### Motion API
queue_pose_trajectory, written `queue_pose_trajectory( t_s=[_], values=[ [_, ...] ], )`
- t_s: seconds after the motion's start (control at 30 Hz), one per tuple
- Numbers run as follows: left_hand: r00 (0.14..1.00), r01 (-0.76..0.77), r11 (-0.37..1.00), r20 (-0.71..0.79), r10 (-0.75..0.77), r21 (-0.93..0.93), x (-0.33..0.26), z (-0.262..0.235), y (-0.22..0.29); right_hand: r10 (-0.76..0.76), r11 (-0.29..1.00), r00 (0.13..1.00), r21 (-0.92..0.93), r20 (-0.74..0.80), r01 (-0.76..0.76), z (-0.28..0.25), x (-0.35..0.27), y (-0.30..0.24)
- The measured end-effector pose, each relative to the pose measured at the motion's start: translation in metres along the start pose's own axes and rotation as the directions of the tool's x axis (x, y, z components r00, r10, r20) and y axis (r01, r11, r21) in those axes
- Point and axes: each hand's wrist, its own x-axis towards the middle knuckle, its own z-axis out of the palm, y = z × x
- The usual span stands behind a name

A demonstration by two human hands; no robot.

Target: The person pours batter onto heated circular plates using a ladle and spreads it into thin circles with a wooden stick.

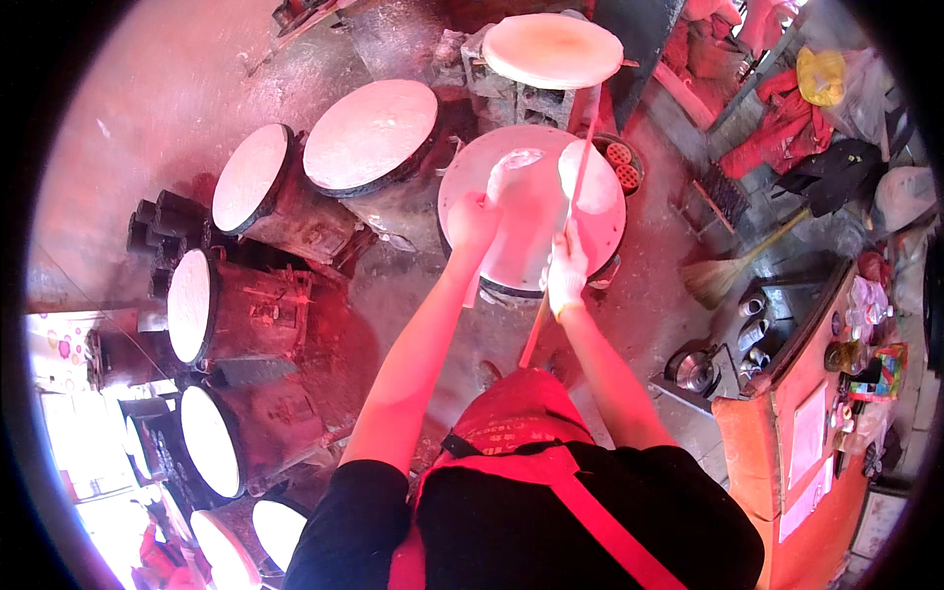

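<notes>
In front of me stands a drum-shaped stove with a wide round pale top (531, 231). My left hand (474, 222) is closed over its left side. A whitish, curled thing (513, 163) shows just beyond that fist, and whether the hand holds it is unclear. My right hand (567, 270) is wrapped round a long thin stick (541, 327), which slants from near my apron across the right side of the top. Under the stick's far part lies a white rounded patch (593, 192) whose kind I cannot make out.
Several similar drums with white round tops, one (371, 136) nearby, curve along the left. Another pale disc (553, 49) rests on blocks beyond. Perforated red briquettes (619, 154) sit in a bucket. At right are a broom (716, 282), a kettle (693, 372) and an orange table (744, 442).
</notes>
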Motion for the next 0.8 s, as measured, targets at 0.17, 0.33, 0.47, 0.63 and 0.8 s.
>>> queue_pose_trajectory(
  t_s=[0.17,0.33,0.47,0.63,0.8],
  values=[
    [0.943,0.293,0.883,0.261,-0.204,-0.367,-0.007,-0.023,-0.032,0.195,0.977,0.968,0.055,0.158,-0.205,-0.032,0.001,-0.024],
    [0.746,0.664,0.262,0.645,-0.169,-0.7,-0.025,-0.049,-0.046,0.015,1.0,0.994,0.015,-0.113,-0.014,-0.051,-0.058,0.012],
    [0.608,0.793,0.063,0.78,-0.149,-0.606,-0.047,-0.076,-0.032,0.086,0.996,0.996,-0.036,-0.013,-0.087,-0.015,-0.043,0.011],
    [0.672,0.738,0.086,0.718,-0.181,-0.67,-0.111,-0.094,-0.017,0.092,0.983,0.994,-0.166,0.067,-0.08,0.015,-0.006,-0.006],
    [0.563,0.713,-0.19,0.712,-0.42,-0.675,-0.181,-0.102,-0.059,0.288,0.945,0.899,-0.251,0.33,-0.21,-0.036,-0.017,-0.05]
  ],
)
